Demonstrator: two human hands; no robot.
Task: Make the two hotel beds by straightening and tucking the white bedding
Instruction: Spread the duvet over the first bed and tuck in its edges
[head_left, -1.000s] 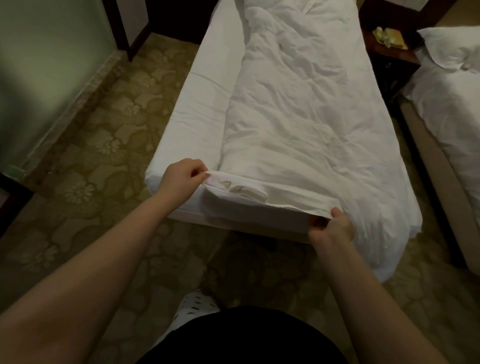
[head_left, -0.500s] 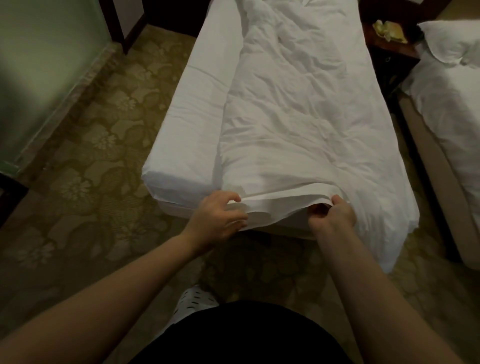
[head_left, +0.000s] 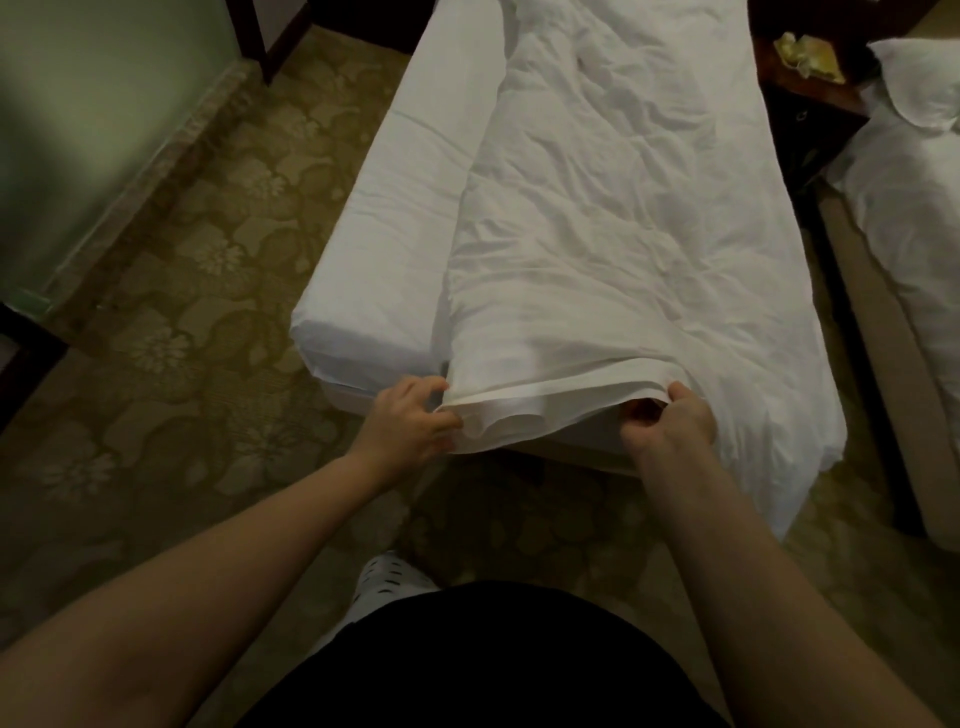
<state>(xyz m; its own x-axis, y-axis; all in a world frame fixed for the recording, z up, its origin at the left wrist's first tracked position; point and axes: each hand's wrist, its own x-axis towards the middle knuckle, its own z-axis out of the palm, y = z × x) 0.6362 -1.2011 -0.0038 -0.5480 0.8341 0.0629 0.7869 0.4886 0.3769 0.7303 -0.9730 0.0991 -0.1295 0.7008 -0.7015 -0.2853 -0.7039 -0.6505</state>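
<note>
I stand at the foot of a single bed (head_left: 395, 218) covered with a fitted white sheet. A crumpled white duvet (head_left: 623, 208) lies along its right two thirds and hangs off the right foot corner. Its foot hem is folded over in layers. My left hand (head_left: 410, 421) grips the left end of that folded hem at the mattress edge. My right hand (head_left: 670, 421) pinches the hem further right, thumb under the fabric. A second bed (head_left: 914, 234) with white bedding and a pillow (head_left: 919, 78) stands at the far right.
A dark wooden nightstand (head_left: 810, 104) with a yellowish item (head_left: 805, 52) on top sits between the beds. Patterned carpet (head_left: 182, 312) surrounds the bed. A pale wall with a stone skirting runs along the left. My slippered foot (head_left: 384, 582) is below the bed's foot.
My left hand has slid right and down along the hem, from the mattress's left part to the duvet's left edge. The hem now drapes lower over the bed's foot. My right hand has stayed put.
</note>
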